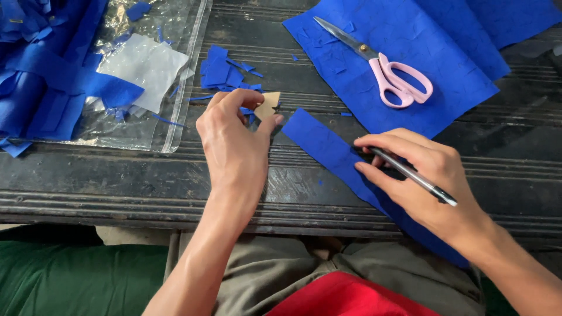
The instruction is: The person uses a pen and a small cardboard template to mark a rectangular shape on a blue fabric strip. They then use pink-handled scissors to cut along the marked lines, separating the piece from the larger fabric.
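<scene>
The person sits at a dark wooden table [117,181] with grooves along its top, and both arms reach forward over it. The left hand [234,143] is raised a little above the wood, with its fingers curled and pinching a small tan cardboard piece [269,106] between the thumb and the fingertips; the exact shape of this piece is hard to see, because the fingers cover part of it. The right hand [424,175] rests on a long blue paper strip [328,149] that lies slanted on the table, and its fingers are closed around a dark pen [413,175], whose tip points toward the strip. Just behind the left hand lies a small heap of blue scraps [225,70]. Farther back on the right, a large blue paper sheet [398,88] is spread out, and pink-handled scissors [380,64] lie on it, closed. At the far left a clear plastic bag [170,70] lies flat, with a pile of blue strips [41,76] partly on it.
</scene>
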